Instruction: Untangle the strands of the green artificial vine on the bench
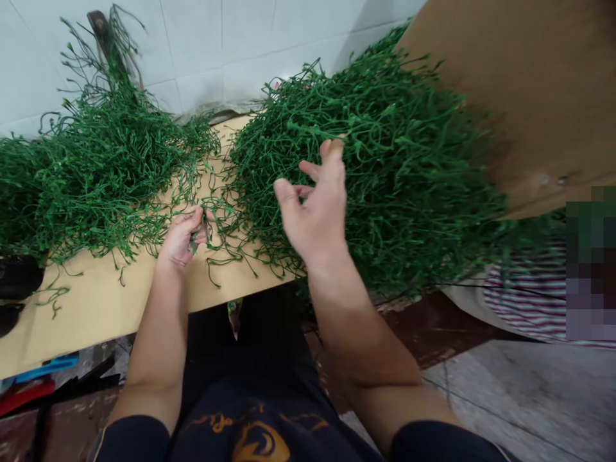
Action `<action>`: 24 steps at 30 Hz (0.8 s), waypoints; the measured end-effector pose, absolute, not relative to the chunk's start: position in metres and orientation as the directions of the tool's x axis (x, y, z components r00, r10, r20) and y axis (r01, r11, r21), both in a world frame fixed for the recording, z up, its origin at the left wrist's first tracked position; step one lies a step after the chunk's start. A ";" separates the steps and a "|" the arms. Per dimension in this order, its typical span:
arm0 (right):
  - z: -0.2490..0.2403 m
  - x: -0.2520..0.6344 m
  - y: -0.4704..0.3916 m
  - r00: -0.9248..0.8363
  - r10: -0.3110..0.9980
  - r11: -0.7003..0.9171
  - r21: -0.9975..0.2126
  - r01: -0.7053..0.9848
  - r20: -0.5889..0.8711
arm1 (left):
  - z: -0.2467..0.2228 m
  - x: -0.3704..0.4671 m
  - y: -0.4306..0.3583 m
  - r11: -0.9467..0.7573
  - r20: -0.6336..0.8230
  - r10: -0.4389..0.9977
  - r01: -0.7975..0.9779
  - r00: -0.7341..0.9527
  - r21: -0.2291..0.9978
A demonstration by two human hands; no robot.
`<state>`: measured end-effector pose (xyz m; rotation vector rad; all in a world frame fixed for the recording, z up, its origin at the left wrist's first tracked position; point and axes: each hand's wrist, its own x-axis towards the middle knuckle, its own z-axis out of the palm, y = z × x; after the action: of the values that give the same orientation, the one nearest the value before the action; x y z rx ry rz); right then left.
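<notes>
My left hand (185, 237) is over the table board (144, 292), its fingers pinched round one or more thin green plant stems (205, 221). My right hand (317, 205) hovers at the front left of a large heap of tangled green stems (414, 160); its thumb and fingers are apart and I see nothing in them. Small buds or knobs tip many of the stems. Loose stems (235, 247) lie scattered on the board between the two hands. A second heap of the same stems (106, 160) spreads to the left of my left hand.
A large brown board (520, 83) rises at the right behind the big heap. White wall tiles (192, 38) stand at the back. Dark round objects (19, 277) sit at the left edge, and blue (52, 366) and red (29, 396) items lie below the board. Striped cloth (527, 292) is at right.
</notes>
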<state>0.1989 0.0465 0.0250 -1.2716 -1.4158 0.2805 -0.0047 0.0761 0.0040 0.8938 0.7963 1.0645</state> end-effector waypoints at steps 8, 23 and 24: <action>0.016 0.144 0.061 -0.296 0.928 0.315 -0.903 0.292 0.228 | 0.000 -0.007 0.076 0.238 -0.130 0.944 -0.357 0.302 0.903; 0.016 0.159 0.072 -0.079 0.905 0.402 -0.779 0.480 0.419 | -0.003 -0.002 0.075 0.085 -0.030 0.959 -0.186 0.283 0.979; 0.017 0.161 0.074 -0.101 0.899 0.412 -0.750 0.518 0.425 | -0.003 -0.001 0.075 0.056 -0.016 0.962 -0.137 0.273 0.989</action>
<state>0.1606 0.0740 0.0166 -1.2333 -1.7584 0.5267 -0.0008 0.0750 -0.0029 1.1954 0.9215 1.0456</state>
